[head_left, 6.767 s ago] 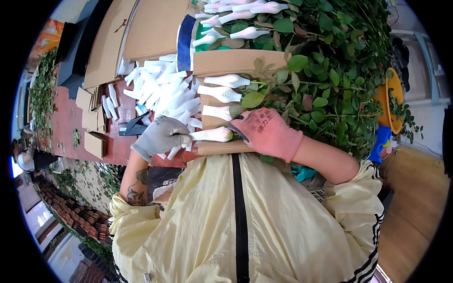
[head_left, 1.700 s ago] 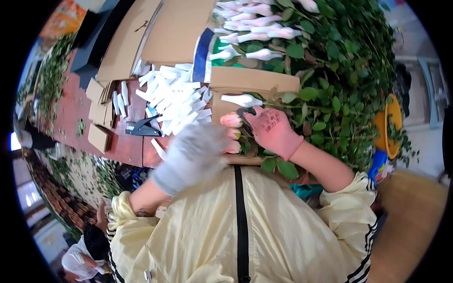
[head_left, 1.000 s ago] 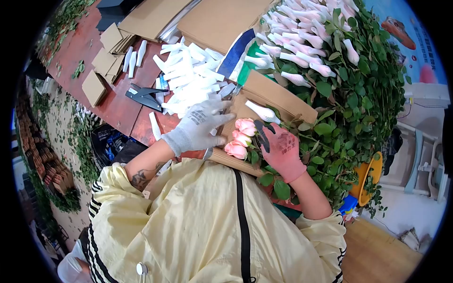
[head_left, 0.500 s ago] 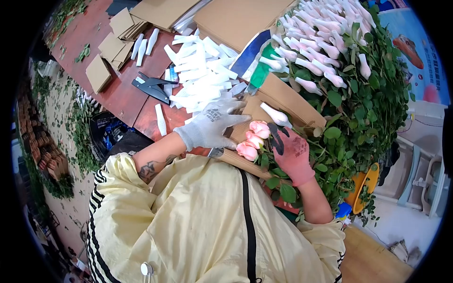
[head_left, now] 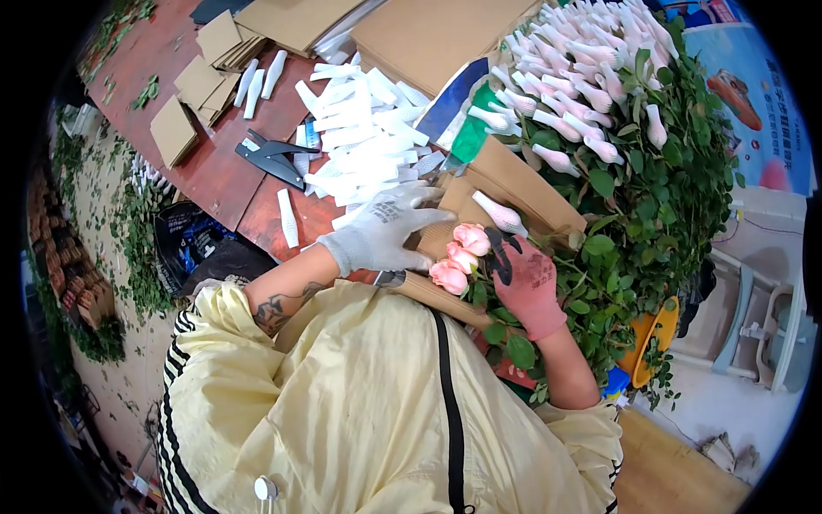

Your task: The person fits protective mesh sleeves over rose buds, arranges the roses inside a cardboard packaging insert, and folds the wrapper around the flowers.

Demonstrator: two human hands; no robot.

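Note:
My left hand (head_left: 385, 230), in a grey-white glove, lies with fingers spread at the left edge of a cardboard sheet (head_left: 462, 201). Three bare pink roses (head_left: 460, 257) rest on the cardboard between my hands. One rose in a white net sleeve (head_left: 500, 213) lies just above them. My right hand (head_left: 524, 278), in a pink glove with dark fingertips, is beside the rose heads over the leafy stems, its fingers bent and apart; nothing shows between them. A heap of loose white net sleeves (head_left: 368, 128) sits beyond my left hand.
A black stapler (head_left: 272, 158) and small cardboard pieces (head_left: 175, 132) are on the red table (head_left: 171, 51). Many sleeved roses (head_left: 591, 68) with leafy stems (head_left: 651, 197) are piled at the upper right. A yellow basin (head_left: 655, 343) stands at the right, near a white chair frame (head_left: 745, 321).
Earlier, several sleeved roses lay on the cardboard; now one sleeved rose and three bare ones do. My left hand has moved from near my body to the cardboard's edge and opened. The view has turned.

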